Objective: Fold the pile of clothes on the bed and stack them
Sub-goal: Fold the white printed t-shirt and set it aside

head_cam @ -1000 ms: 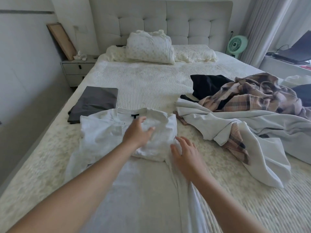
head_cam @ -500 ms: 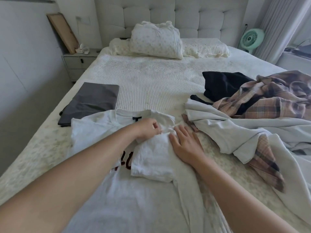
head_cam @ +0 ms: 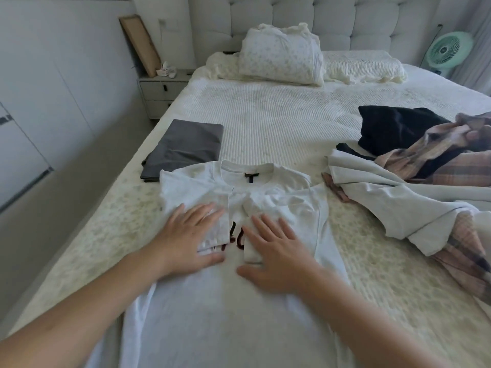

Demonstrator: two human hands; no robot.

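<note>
A white T-shirt [head_cam: 225,309] lies spread on the bed in front of me, collar away from me, both sleeves folded in over the chest. A dark print shows between the sleeves. My left hand [head_cam: 186,237] presses flat on the left folded sleeve. My right hand [head_cam: 276,251] presses flat on the right folded sleeve. A folded grey garment [head_cam: 186,147] lies to the left, beyond the shirt. The unfolded pile sits to the right: a pale grey garment [head_cam: 393,197], a plaid garment [head_cam: 451,166] and a black garment [head_cam: 393,128].
The bed [head_cam: 279,115] has a cream textured cover and pillows [head_cam: 281,59] by the headboard. A nightstand [head_cam: 159,88] stands left of the bed, with a frame leaning on the wall. A green fan [head_cam: 446,51] stands at the far right.
The left sleeve has been folded inward onto the chest. My left hand moved from the right sleeve to the left one and flattened; my right hand slid onto the right folded sleeve.
</note>
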